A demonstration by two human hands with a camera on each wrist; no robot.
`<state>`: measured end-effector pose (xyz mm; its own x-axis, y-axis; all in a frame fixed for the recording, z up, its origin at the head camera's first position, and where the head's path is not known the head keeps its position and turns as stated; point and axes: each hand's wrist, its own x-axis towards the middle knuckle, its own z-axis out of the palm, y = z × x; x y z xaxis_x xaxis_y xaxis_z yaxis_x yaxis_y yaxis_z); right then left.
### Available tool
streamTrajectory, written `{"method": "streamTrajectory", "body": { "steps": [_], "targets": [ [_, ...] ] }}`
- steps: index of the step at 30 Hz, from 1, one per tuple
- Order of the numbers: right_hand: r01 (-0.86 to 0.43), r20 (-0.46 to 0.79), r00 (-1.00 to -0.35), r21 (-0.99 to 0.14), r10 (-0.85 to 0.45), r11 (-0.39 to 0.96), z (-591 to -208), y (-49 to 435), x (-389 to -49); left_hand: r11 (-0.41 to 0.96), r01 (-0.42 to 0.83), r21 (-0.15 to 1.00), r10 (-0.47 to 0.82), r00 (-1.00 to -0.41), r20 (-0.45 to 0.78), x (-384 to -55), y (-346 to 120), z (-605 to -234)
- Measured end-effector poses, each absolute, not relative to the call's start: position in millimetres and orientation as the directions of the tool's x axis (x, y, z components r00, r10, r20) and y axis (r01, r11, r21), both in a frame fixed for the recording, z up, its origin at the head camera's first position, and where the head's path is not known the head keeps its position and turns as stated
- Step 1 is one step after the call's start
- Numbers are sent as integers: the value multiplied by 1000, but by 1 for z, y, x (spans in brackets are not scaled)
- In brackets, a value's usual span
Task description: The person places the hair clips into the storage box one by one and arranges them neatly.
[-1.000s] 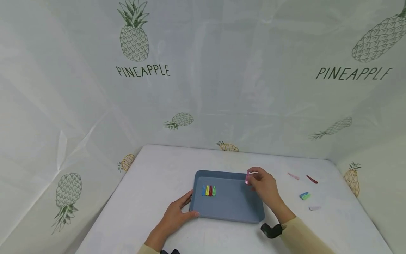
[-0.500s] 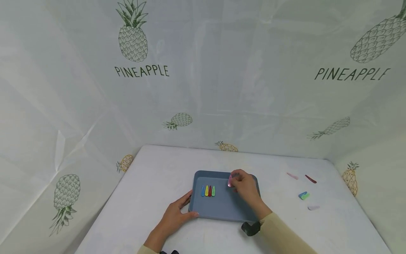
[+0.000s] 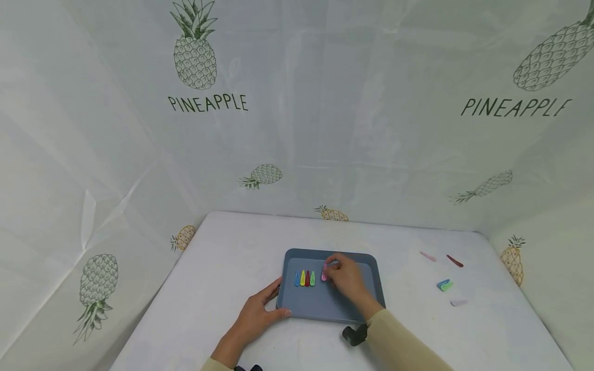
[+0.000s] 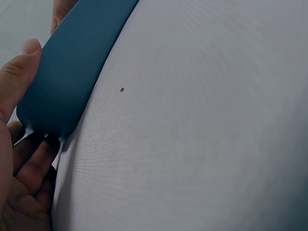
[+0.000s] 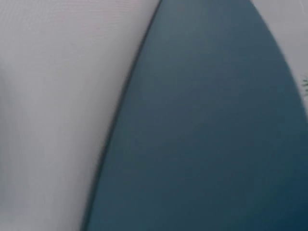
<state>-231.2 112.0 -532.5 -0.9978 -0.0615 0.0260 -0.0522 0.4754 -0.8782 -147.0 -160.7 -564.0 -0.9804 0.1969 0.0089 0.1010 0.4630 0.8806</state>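
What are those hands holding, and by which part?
The right hand pinches a pink clip, seemingly near its far end; the left hand grips the tray at its near-left corner.

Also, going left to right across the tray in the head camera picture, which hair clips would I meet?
Blue clip, yellow clip, red clip, green clip, then the pink clip held by the right hand.

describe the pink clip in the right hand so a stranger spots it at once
On the white table, find the blue-grey tray. There, the right hand pinches the pink clip, right of a row of four clips. None of those is pink, and the paler pink clip lies outside the tray.
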Motion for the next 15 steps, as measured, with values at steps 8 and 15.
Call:
{"method": "streamTrajectory", "body": {
  "steps": [8, 15],
  "targets": [
    [-99, 61, -994, -860, -92, 501, -537, 104, -230, 471, 90, 878, 197, -980, -4, -146, -160, -562],
    [-126, 83, -991, -839, -105, 530, -539, 102, -228, 468, 89, 879, 197, -980, -6, -147, -160, -562]
  ]
}}
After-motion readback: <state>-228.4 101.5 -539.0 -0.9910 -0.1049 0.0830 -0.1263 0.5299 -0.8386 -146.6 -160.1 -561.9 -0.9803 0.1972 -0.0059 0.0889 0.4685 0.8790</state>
